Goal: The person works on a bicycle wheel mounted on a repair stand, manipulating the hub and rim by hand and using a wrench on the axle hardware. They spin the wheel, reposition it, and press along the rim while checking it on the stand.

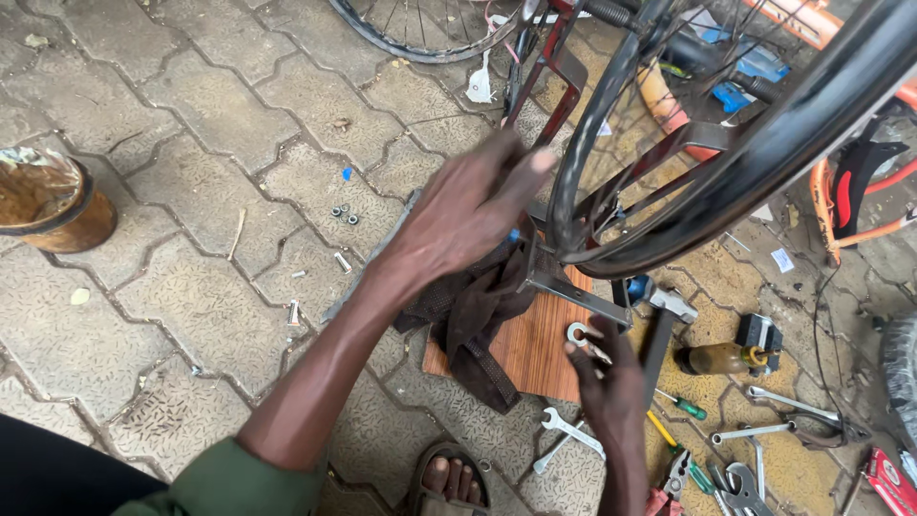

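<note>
Head view: left hand (468, 205) spread open near wheel (726, 162); right hand (611, 382) grips spanner (581, 336); dark rag (478, 311) on wooden board (535, 349).

Silver open-ended spanner (580, 336) pinched in right hand (611, 387), jaw end up, over the wooden board. Black bike wheel (669, 205) upright, rim right beside left hand (468, 210).
</note>
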`<state>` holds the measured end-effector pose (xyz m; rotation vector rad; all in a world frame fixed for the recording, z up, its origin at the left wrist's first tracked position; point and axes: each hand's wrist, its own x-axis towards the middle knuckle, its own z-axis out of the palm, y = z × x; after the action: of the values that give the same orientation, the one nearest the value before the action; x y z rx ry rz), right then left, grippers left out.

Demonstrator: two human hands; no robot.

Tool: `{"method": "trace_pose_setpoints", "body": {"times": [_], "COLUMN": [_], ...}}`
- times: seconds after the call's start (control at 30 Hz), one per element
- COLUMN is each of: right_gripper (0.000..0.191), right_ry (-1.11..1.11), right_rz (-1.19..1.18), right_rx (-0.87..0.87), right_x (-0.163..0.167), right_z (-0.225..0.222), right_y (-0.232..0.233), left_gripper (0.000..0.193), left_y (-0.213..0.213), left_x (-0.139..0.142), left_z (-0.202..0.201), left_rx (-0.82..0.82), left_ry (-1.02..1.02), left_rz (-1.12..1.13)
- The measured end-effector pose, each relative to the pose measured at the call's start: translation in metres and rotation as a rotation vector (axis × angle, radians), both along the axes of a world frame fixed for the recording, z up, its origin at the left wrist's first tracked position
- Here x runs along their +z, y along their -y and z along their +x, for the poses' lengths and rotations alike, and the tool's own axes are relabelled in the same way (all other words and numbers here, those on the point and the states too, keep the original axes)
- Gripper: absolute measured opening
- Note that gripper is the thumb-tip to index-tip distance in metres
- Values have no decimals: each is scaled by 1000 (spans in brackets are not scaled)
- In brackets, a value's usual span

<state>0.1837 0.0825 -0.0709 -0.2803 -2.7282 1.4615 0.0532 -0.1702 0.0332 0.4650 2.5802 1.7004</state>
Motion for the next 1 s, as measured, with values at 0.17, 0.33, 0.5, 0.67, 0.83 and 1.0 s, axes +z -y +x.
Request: {"method": "trace_pose_setpoints", "body": {"times": [0.17,0.33,0.5,0.67,0.83,1.0], "right_gripper": [58,54,46,35,42,45], "right_ry": [-43,-1,94,108,136,-1], "right_rz": [366,539,566,626,590,510], "right_rx": [2,-11,-13,-56,-88,-186], "right_x": [-41,-71,-90,-92,-90,-95], "right_z": [3,-1,-3,-7,-11,-8], "right_y": [-9,-12,-5,-2,-3,-3], "left_gripper": [48,45,61,43,52,50], "left_y": [2,-29,-81,-77,-34,-26], "left_x": [-22,9,57,43,15,5], "left_z": [11,-19,-56,-27,-17,-23], "left_rx": [61,-31,-155,-296,-152,-64], "left_ry": [151,-449,-814,-569,-139,-208], "left_rz": [16,225,371,640,275,351]}}
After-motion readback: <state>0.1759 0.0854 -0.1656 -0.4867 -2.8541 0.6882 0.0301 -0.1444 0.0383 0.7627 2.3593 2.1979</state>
